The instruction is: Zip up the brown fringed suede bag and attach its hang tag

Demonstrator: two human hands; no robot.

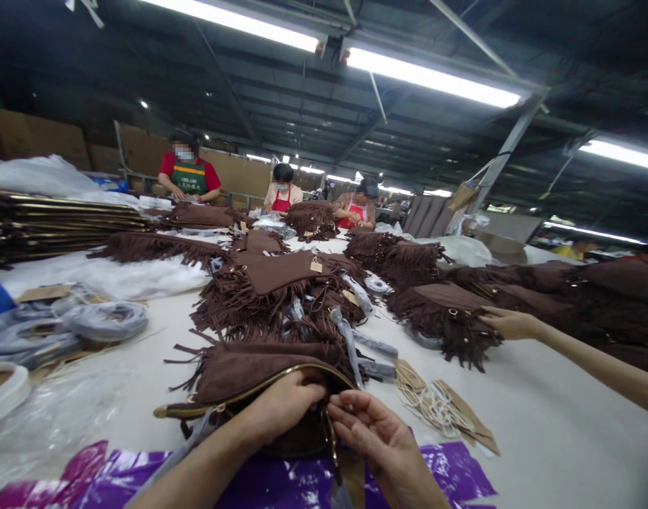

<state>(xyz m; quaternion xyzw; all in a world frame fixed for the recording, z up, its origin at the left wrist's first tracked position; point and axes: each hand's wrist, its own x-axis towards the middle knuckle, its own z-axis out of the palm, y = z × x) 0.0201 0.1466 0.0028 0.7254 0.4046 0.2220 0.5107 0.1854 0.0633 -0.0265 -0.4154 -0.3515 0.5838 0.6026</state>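
A dark brown fringed bag [271,364] lies in front of me with its brass zipper [260,386] gaping open. Into the mouth of the bag reaches my left hand [289,399]; its fingers are curled, and what they hold, if anything, is hidden inside. My right hand [374,431] is at the right end of the opening, thumb and fingers pinching the bag's edge. Below the hands hangs a strip with brass-coloured metal [331,442]. Under the bag lies shiny purple plastic [454,470].
More fringed bags [281,272] are heaped ahead. Kraft tags with white strings [445,406] lie to the right. At left are wrapped coils [109,320] and a tape roll [6,389]. A co-worker's hand [509,322] touches a bag at right; several people work across the table.
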